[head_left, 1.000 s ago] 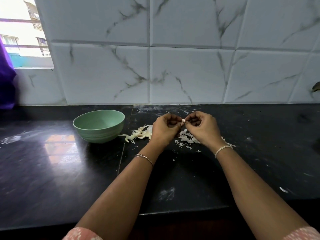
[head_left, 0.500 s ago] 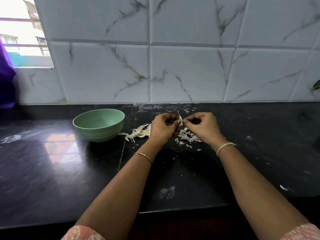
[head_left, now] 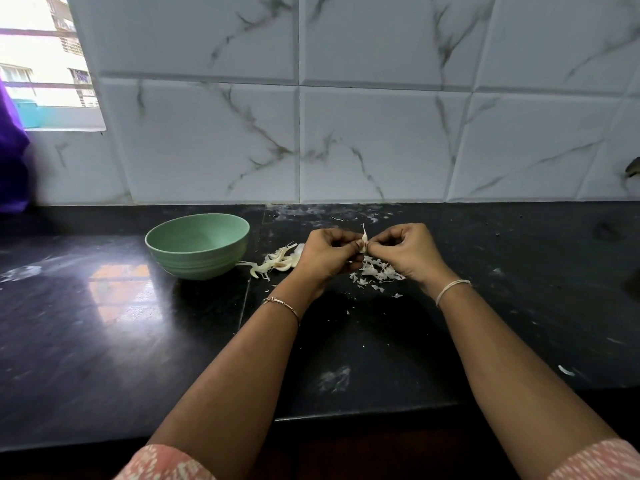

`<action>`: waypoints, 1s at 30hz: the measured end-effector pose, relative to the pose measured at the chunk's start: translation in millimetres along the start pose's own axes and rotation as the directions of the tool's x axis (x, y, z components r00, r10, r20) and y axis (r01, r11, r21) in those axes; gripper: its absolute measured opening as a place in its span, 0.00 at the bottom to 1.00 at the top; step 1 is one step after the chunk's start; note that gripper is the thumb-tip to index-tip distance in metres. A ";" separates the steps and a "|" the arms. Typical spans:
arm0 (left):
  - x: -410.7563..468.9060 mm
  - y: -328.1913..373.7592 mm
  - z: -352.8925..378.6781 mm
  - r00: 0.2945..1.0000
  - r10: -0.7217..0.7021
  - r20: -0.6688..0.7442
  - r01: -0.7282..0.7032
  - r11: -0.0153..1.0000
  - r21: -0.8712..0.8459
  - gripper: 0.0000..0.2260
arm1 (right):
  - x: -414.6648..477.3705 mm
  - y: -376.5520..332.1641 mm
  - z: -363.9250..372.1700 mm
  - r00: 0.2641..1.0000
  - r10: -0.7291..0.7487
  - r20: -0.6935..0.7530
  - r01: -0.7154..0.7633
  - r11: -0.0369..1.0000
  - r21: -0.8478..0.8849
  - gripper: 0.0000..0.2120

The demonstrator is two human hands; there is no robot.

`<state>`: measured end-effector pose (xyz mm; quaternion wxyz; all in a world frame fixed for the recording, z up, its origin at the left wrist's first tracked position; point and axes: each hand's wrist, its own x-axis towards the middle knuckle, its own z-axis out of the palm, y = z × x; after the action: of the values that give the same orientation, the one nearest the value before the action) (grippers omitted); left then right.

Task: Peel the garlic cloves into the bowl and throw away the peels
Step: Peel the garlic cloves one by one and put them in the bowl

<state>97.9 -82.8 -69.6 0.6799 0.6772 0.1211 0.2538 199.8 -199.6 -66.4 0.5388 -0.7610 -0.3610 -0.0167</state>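
Both my hands meet above the black counter [head_left: 346, 341] and pinch one small garlic clove [head_left: 363, 244] between their fingertips. A thin strip of peel sticks up from the clove. My left hand [head_left: 325, 254] holds it from the left, my right hand [head_left: 405, 251] from the right. Under the hands lies a scatter of white peel flakes [head_left: 377, 273]. A bunch of pale garlic pieces and stalks [head_left: 277, 263] lies just left of my left hand. The green bowl [head_left: 197, 249] stands further left; I see nothing inside it from this angle.
A marble-tiled wall [head_left: 346, 133] closes the counter at the back. A window [head_left: 41, 64] and a purple cloth [head_left: 10, 161] are at the far left. One stray peel [head_left: 566, 370] lies near the right front edge of the counter.
A strip of peel has lifted off the clove and now stands up between my fingertips. Both hands stay in the same place.
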 end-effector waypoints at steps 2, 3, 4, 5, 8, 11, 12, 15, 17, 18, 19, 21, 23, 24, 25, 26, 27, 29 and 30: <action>-0.7 0.2 0.5 1.000 -0.002 -0.001 0.002 1.000 0.005 0.06 | -0.6 -1.1 -0.3 1.000 0.006 0.002 -0.006 1.000 0.014 0.03; -0.9 0.3 0.6 1.000 -0.002 -0.002 0.002 1.000 0.004 0.06 | -1.2 -1.7 -0.3 1.000 0.009 0.001 -0.009 1.000 0.025 0.04; -1.2 0.7 0.7 1.000 -0.002 -0.004 0.002 1.000 0.001 0.06 | -1.7 -2.4 -0.1 1.000 0.012 -0.001 -0.012 0.999 0.037 0.03; -1.1 0.7 0.7 1.000 -0.001 -0.005 0.001 1.000 -0.004 0.05 | -2.5 -3.3 0.2 1.000 0.017 -0.003 -0.017 0.999 0.051 0.03; -0.9 1.1 0.4 1.000 -0.003 -0.012 0.002 1.000 -0.013 0.03 | -3.9 -5.9 0.7 0.999 0.048 0.003 -0.048 0.990 0.135 0.05; 0.5 -0.3 2.9 0.999 0.013 -0.029 -0.012 0.999 0.030 0.04 | -3.6 -5.4 0.9 0.998 0.066 -0.003 -0.064 0.982 0.180 0.11; 0.2 -0.8 4.5 0.999 0.024 -0.037 -0.022 0.998 0.055 0.04 | -3.2 -4.8 1.3 0.998 0.061 -0.014 -0.057 0.983 0.172 0.11; 0.5 -2.3 5.8 0.994 0.075 -0.078 -0.066 0.991 0.117 0.05 | -1.3 -3.1 2.7 0.998 0.046 -0.039 -0.039 0.982 0.183 0.05; 1.8 -3.1 4.1 0.986 0.115 -0.120 -0.097 0.984 0.151 0.05 | -0.2 -2.2 3.4 0.998 0.038 -0.051 -0.029 0.985 0.171 0.04; 2.8 -3.7 3.2 0.981 0.128 -0.146 -0.103 0.980 0.168 0.05 | -0.1 -2.4 3.7 0.998 0.031 -0.053 -0.022 0.988 0.154 0.03; 3.8 -4.0 2.5 0.975 0.137 -0.172 -0.104 0.977 0.185 0.05 | -0.6 -3.7 4.3 0.999 0.020 -0.048 -0.013 0.990 0.144 0.03; 4.2 -3.7 2.2 0.967 0.151 -0.207 -0.110 0.974 0.196 0.06 | -1.9 -6.7 5.2 0.999 0.003 -0.033 0.002 0.989 0.148 0.02; 2.3 -0.9 3.5 0.969 0.139 -0.206 -0.107 0.981 0.159 0.06 | -3.0 -8.1 6.0 0.999 -0.010 -0.048 0.017 0.989 0.149 0.03; 1.2 -0.2 4.3 0.975 0.122 -0.186 -0.098 0.986 0.133 0.09 | -3.3 -8.3 5.9 0.998 -0.018 -0.068 0.027 0.990 0.141 0.04; 1.6 -0.8 4.8 0.981 0.104 -0.161 -0.087 0.990 0.113 0.14 | -3.0 -7.9 6.4 0.995 -0.026 -0.093 0.038 0.990 0.134 0.06; 1.6 -1.7 5.7 0.986 0.088 -0.141 -0.074 0.992 0.106 0.17 | -2.5 -7.4 6.8 0.993 -0.032 -0.113 0.047 0.990 0.134 0.08; 1.9 -2.7 6.2 0.986 0.089 -0.138 -0.073 0.990 0.117 0.16 | -2.5 -7.5 7.6 0.992 -0.036 -0.121 0.054 0.988 0.144 0.09; 3.2 -3.5 6.0 0.977 0.114 -0.178 -0.088 0.985 0.151 0.09 | -3.3 -8.5 9.3 0.992 -0.041 -0.119 0.061 0.985 0.162 0.09; 4.4 -3.8 5.2 0.970 0.132 -0.206 -0.097 0.980 0.171 0.07 | -3.8 -9.0 9.6 0.991 -0.046 -0.125 0.065 0.986 0.156 0.09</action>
<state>105.0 -84.8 -72.3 0.5905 0.7037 0.1746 0.3544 188.4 -192.2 -64.7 0.6181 -0.7026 -0.3492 -0.0487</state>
